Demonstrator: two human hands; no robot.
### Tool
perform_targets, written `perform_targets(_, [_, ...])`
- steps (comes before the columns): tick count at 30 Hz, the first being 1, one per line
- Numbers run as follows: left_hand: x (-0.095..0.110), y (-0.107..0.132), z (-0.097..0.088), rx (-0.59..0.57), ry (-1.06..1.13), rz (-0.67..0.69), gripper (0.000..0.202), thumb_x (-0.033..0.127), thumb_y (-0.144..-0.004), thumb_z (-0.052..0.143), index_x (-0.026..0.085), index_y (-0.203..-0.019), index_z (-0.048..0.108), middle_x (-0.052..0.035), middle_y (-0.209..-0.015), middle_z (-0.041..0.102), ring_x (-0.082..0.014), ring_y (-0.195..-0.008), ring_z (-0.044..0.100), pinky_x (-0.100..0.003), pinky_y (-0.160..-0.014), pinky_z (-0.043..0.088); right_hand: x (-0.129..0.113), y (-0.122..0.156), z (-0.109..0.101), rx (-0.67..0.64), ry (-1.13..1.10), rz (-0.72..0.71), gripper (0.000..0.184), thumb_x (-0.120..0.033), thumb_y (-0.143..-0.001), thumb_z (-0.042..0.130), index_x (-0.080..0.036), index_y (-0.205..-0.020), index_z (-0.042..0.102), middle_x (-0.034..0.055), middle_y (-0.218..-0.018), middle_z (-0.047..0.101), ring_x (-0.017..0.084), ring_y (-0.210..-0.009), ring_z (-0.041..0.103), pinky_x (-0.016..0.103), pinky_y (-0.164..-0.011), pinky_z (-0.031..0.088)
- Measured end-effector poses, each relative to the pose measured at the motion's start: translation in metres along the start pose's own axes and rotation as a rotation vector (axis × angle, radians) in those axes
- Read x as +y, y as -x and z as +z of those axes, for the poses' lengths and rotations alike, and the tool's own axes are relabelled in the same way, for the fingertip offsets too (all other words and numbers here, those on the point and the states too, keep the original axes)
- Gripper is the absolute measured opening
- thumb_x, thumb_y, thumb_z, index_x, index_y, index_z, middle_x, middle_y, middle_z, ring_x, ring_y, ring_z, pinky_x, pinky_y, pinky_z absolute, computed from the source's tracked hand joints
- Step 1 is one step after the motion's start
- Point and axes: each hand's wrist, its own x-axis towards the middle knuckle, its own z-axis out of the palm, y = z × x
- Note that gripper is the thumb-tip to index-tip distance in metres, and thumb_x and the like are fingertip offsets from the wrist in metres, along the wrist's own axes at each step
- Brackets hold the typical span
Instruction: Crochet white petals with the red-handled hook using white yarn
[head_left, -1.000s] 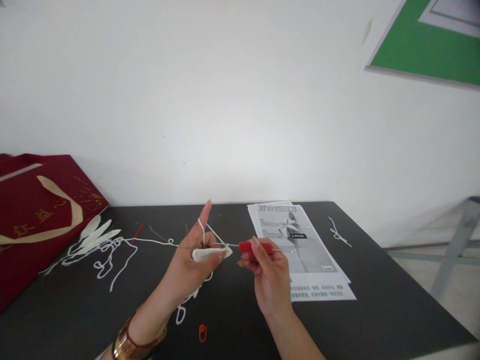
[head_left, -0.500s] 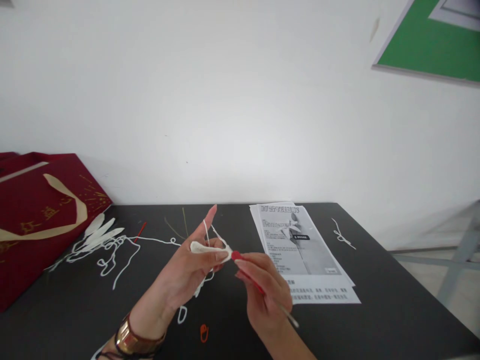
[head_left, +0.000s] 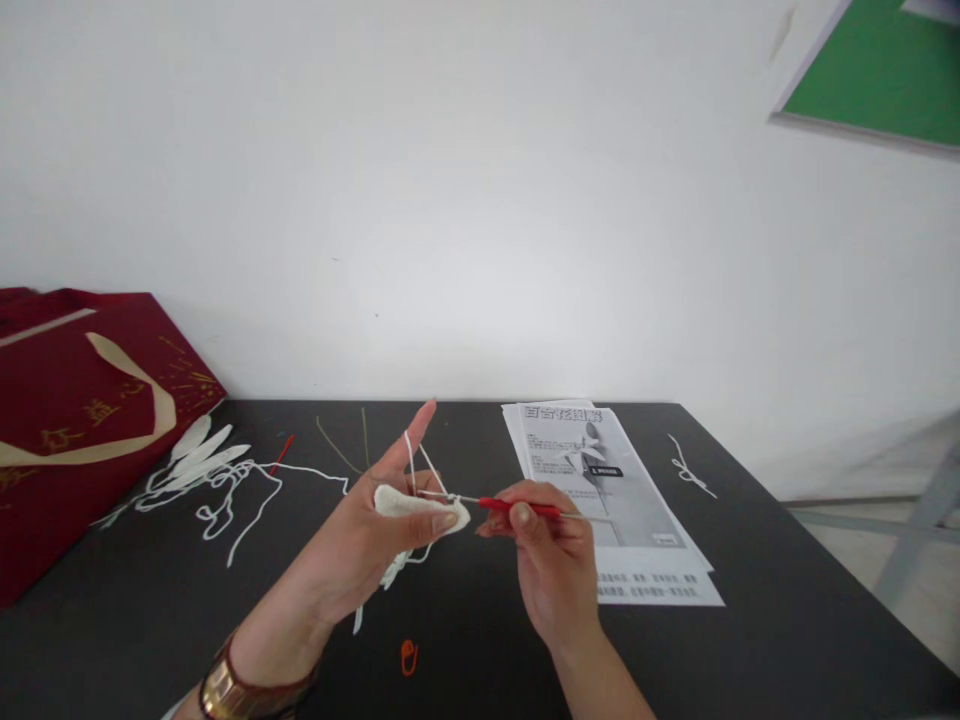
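Observation:
My left hand (head_left: pixel 375 530) pinches a small white crocheted piece (head_left: pixel 409 507) under its thumb. White yarn (head_left: pixel 425 455) loops over the raised index finger and slants down to the edge of the piece. My right hand (head_left: pixel 551 550) is closed around the red grip of a crochet hook (head_left: pixel 517 507). The hook's metal shaft points left and meets the yarn at the top edge of the piece. Its tip lies among the left fingers and is hard to make out. More white yarn hangs below the left hand.
Finished white petal-shaped pieces (head_left: pixel 202 455) and tangled yarn lie at left, by a dark red gift bag (head_left: pixel 82 400) and a thin red stick (head_left: pixel 283 453). Printed sheets (head_left: pixel 637 500) are at right, with a short yarn scrap (head_left: pixel 686 468) beyond. An orange stitch marker (head_left: pixel 409 657) lies in front.
My right hand has drawn slightly right and turned the crochet hook from a downward slant to nearly level, baring its shaft. The crocheted piece has tilted in my left hand.

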Motion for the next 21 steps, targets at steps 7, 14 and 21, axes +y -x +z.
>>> perform_targets(7, [-0.006,0.001,0.009,0.075,-0.083,0.140,0.103,0.018,-0.076,0.075,0.041,-0.150,0.007,0.0079,-0.063,0.052,-0.0079,-0.052,0.042,-0.021,-0.049,0.027,0.003,0.015,0.002,0.014,0.381,-0.382,0.021,-0.011,-0.088,0.058,-0.022,-0.100,0.071,0.0043,-0.082,0.070,0.016,-0.072,0.065,0.028,-0.063,0.052])
perform_targets(14, [-0.006,0.002,0.011,0.078,-0.135,0.150,0.098,0.020,-0.077,0.074,0.045,-0.148,0.012,0.0073,-0.066,0.054,-0.0072,-0.054,0.043,-0.021,-0.051,0.030,0.002,0.001,0.006,0.230,-0.070,0.085,0.012,-0.029,-0.083,0.069,-0.018,-0.080,0.070,0.0001,-0.064,0.071,0.011,-0.050,0.062,0.024,-0.053,0.056])
perform_targets(21, [-0.008,0.004,0.013,0.080,-0.220,0.188,0.096,0.022,-0.079,0.072,0.041,-0.150,0.010,0.0059,-0.066,0.054,-0.0085,-0.055,0.043,-0.021,-0.051,0.032,-0.003,-0.003,0.007,0.279,-0.105,0.126,0.017,-0.031,-0.078,0.073,-0.016,-0.073,0.066,-0.0020,-0.054,0.067,0.009,-0.045,0.060,0.022,-0.050,0.055])
